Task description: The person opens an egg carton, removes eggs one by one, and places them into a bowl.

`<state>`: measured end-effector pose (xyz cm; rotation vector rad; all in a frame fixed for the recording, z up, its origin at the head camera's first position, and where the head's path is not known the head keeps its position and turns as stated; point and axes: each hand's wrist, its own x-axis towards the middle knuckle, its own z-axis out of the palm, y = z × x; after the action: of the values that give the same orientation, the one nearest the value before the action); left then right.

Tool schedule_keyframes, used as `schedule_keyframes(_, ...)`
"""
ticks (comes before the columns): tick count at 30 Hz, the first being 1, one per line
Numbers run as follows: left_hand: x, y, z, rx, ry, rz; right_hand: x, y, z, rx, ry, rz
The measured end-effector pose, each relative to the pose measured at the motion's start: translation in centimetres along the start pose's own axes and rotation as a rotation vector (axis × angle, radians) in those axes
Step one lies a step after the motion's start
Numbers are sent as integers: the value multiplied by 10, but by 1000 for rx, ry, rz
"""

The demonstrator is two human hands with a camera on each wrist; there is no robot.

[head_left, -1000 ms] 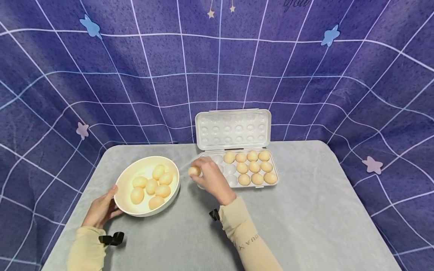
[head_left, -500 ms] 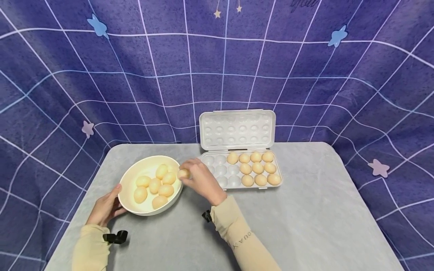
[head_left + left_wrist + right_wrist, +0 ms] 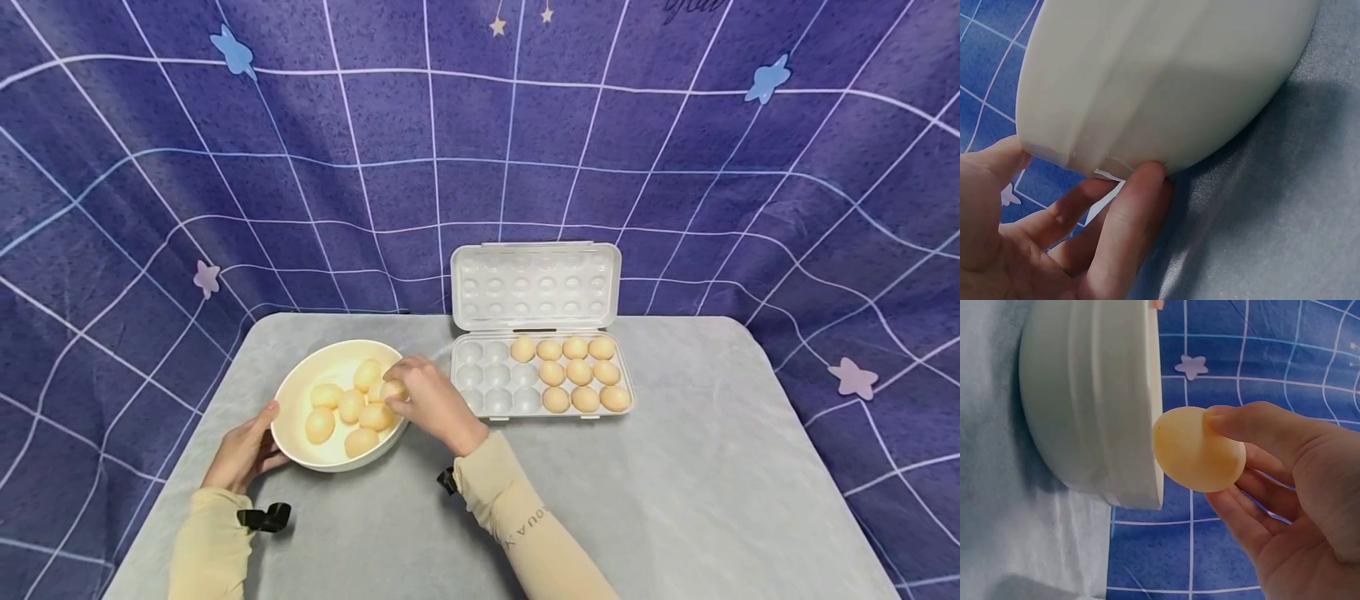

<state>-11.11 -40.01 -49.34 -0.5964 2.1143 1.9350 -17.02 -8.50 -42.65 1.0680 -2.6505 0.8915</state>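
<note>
A: Far left first. What are the hands doing?

B: The left hand (image 3: 243, 450) grips the left side of a smooth, round, cream-coloured bowl (image 3: 291, 417), thumb at the rim, fingertips on the outer wall. Probably steadying it.

A: Contents?

B: Pale tan, smooth, oval eggs (image 3: 319, 426); seven visible, loosely grouped toward the middle and right. The high wall likely stops them rolling away.

A: Next, rightward.

B: The right hand (image 3: 438, 407) pinches one pale tan, oval egg (image 3: 1194, 450) between thumb and fingers. Head view puts that egg at the bowl's right rim; whether it touches, cannot tell. The grip looks light, sensible for a shell.

A: Beyond that?

B: A white, rectangular, plastic-looking egg carton (image 3: 470, 377) on the grey counter (image 3: 712, 467), its dimpled lid (image 3: 536, 286) raised behind. Ten tan eggs (image 3: 579, 372) sit in its right-hand cups: four in the back row, three in each row nearer. Eight cups at the left are bare. Each cup cradles one egg, presumably to keep shells apart.

A: Labels, writing?

B: No brand visible on bowl or carton. Dark capitals (image 3: 527, 529) run along the beige right sleeve (image 3: 551, 554); no sure reading. Farther right, script (image 3: 697, 5) on the blue-purple gridded cloth (image 3: 375, 192) is cut off by the top edge.
</note>
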Motion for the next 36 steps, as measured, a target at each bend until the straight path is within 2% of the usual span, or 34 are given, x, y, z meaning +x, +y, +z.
schedule_keyframes(10,0,1,1,-15,10,-16,5,2,17,-83,-72,3)
schedule_keyframes(22,-4,5,4,-18,8,4,7,0,36,-149,-132,-8)
schedule_keyframes(29,-4,4,4,-15,14,9,9,-4,39,-232,-163,-16)
schedule_keyframes(36,-3,4,3,-13,15,-1,11,-8,41,-255,-171,-1)
